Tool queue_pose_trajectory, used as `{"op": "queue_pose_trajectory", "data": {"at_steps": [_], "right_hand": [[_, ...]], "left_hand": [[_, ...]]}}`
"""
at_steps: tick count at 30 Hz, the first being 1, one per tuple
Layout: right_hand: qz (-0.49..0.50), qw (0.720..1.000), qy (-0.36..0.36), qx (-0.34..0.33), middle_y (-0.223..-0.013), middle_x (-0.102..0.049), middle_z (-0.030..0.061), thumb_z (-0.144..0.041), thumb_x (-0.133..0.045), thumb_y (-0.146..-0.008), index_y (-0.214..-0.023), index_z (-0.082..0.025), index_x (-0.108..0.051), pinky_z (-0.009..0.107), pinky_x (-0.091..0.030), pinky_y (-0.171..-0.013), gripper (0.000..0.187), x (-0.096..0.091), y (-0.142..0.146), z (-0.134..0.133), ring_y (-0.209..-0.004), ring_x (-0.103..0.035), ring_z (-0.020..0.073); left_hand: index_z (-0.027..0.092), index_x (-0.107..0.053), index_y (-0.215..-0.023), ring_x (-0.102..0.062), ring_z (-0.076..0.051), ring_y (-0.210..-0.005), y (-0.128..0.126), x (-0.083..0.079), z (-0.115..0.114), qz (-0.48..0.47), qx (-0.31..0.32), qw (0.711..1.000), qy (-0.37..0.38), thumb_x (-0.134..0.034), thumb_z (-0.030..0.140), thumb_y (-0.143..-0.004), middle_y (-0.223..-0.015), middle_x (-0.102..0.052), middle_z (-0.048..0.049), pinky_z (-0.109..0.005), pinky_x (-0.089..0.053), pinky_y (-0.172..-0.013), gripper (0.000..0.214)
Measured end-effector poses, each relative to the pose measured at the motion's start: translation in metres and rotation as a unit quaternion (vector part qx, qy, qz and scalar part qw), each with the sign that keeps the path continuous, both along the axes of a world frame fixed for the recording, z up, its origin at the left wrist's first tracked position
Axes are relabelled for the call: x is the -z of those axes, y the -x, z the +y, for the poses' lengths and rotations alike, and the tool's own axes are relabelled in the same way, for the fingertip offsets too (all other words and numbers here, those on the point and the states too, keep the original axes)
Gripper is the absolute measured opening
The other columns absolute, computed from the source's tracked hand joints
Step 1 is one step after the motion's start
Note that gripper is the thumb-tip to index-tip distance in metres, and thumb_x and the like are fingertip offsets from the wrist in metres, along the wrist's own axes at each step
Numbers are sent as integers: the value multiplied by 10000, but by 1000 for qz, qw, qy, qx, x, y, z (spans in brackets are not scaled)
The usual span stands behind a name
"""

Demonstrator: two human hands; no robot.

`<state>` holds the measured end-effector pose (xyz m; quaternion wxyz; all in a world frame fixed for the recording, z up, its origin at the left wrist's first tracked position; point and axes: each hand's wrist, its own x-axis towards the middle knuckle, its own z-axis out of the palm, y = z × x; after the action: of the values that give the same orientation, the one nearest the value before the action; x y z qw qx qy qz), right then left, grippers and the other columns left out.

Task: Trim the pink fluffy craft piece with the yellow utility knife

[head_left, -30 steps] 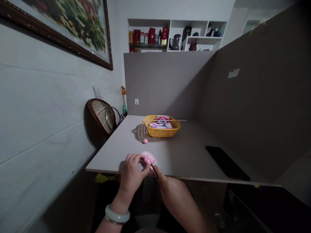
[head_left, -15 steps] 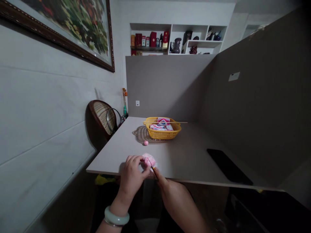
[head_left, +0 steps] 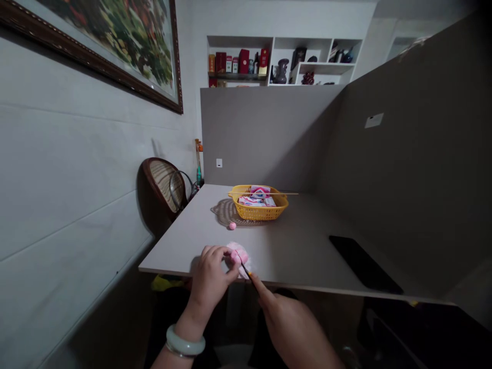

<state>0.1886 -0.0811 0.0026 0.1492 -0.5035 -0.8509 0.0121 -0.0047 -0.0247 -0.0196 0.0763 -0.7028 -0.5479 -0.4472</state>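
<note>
Lump (head_left: 242, 255), pink, twelve o'clock | left hand (head_left: 212, 277) pinched it | right hand (head_left: 273, 305) gripped dark tool (head_left: 245, 268) | light strokes seemed safest

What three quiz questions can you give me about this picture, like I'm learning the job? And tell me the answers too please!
1. Which hand pinches the pink lump?

2. True or false: a thin stick lies across the top of the yellow basket.

3. Where is the little pink ball?
A) in the basket
B) on the table
C) in the right hand

Key:
1. The left hand; the right hand grips the dark tool.
2. True.
3. B.
</note>
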Motion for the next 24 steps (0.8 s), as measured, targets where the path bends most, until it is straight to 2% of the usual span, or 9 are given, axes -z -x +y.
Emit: {"op": "queue_pose_trajectory", "data": {"at_steps": [4, 9, 15, 20, 24], "right_hand": [[-32, 999, 32, 9, -786, -768, 77, -32, -364, -863, -1481, -151, -413, 228, -456, -513, 631, 3, -2, -1, -639, -726, 207], [8, 1000, -19, 0, -911, -775, 97, 31, -351, -812, -1496, -156, -379, 209, -471, -570, 709, 11, 9, 13, -708, -730, 177], [-16, 1000, 0, -1, -717, -763, 58, -54, -414, -855, -1448, -176, -470, 196, -446, -492, 608, 5, -8, -3, -582, -713, 181], [20, 999, -29, -4, -851, -779, 83, 20, -397, -815, -1488, -168, -397, 174, -445, -527, 698, 4, 4, 9, -640, -718, 150], [4, 1000, 13, -4, -824, -775, 84, 6, -378, -830, -1486, -164, -401, 193, -466, -562, 678, 5, -1, 6, -676, -731, 173]], "left_hand": [[209, -620, -866, -593, -223, -885, -2, 0, -1, 0, -9, 1000, 2, -681, 241, -787, -872, -675, -33, -345, -487, -772, 106], [208, -620, -872, -592, -220, -884, -2, -2, -1, -5, -12, 1000, 3, -682, 231, -788, -875, -678, -30, -348, -490, -771, 107], [207, -614, -869, -590, -222, -891, -1, 0, -1, -9, 6, 1000, 6, -675, 228, -789, -884, -673, -35, -355, -492, -793, 103], [209, -622, -868, -595, -223, -877, -2, -2, -1, -12, 1, 1000, 1, -680, 234, -791, -867, -673, -31, -352, -496, -777, 100], [215, -629, -856, -601, -218, -872, -1, -3, -3, -12, 13, 1000, 3, -693, 226, -777, -854, -679, -24, -336, -493, -759, 102]]}}
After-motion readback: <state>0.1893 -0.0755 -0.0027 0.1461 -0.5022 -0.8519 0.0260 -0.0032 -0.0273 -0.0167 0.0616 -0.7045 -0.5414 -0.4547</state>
